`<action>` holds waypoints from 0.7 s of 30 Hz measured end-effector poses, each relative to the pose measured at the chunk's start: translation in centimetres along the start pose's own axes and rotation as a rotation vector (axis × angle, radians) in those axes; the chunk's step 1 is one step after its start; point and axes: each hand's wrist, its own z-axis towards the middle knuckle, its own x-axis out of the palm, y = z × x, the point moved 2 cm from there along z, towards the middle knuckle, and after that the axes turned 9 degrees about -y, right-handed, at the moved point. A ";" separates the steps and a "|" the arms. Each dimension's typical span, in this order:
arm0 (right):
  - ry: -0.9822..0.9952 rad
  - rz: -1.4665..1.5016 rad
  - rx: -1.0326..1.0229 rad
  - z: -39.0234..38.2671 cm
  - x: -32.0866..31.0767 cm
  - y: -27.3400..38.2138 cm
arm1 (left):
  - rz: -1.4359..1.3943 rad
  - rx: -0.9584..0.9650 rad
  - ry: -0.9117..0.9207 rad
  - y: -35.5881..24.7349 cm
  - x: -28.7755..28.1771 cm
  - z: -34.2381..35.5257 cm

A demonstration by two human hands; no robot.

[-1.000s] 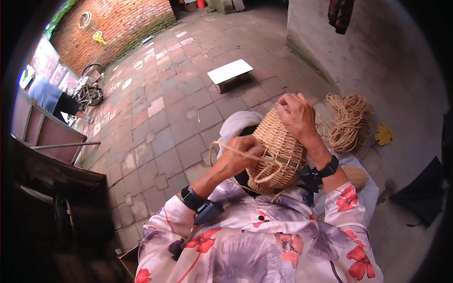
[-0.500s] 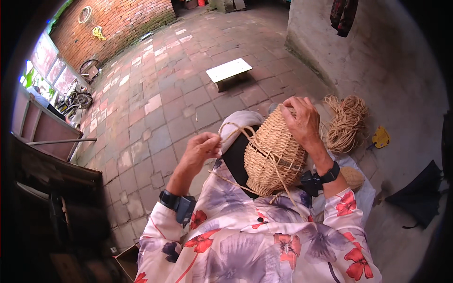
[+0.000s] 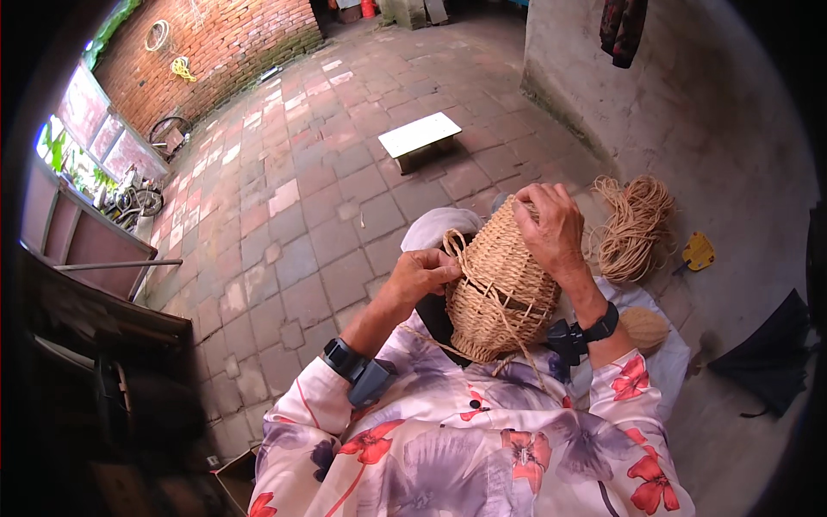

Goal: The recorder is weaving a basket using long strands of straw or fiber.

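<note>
A woven straw basket [image 3: 495, 297] lies on my lap, its narrower end pointing away from me. Across its middle runs a dark gap crossed by strands. My right hand [image 3: 551, 228] is closed over the far right end of the basket, fingers curled on its rim. At the basket's left side, my left hand [image 3: 426, 274] pinches a twisted straw cord [image 3: 454, 246], which makes a small loop above the fingertips. Another length of cord [image 3: 515, 332] trails over the near part of the basket onto my patterned shirt. The pinched cord end is hidden by my fingers.
A loose coil of straw cord [image 3: 637, 228] lies on the floor to the right, beside a yellow fan-shaped piece [image 3: 698, 252]. Near it are a round straw piece [image 3: 642, 329] and a black umbrella [image 3: 767, 353]. A low white-topped stool [image 3: 419, 133] stands ahead on the paving.
My left hand has moved right, up against the basket, and the wide cord loop has drawn down to a small one. My right hand stays on the basket.
</note>
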 end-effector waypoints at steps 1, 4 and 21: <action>-0.003 -0.005 -0.008 0.0 0.0 0.0 | 0.005 0.000 0.000 0.1 0.1 0.1; -0.008 -0.008 -0.017 0.0 -0.1 0.2 | 0.090 0.088 -0.031 0.0 0.4 0.2; 0.079 0.097 0.168 1.8 -0.1 0.8 | 0.609 0.518 -0.164 -3.0 2.9 -3.0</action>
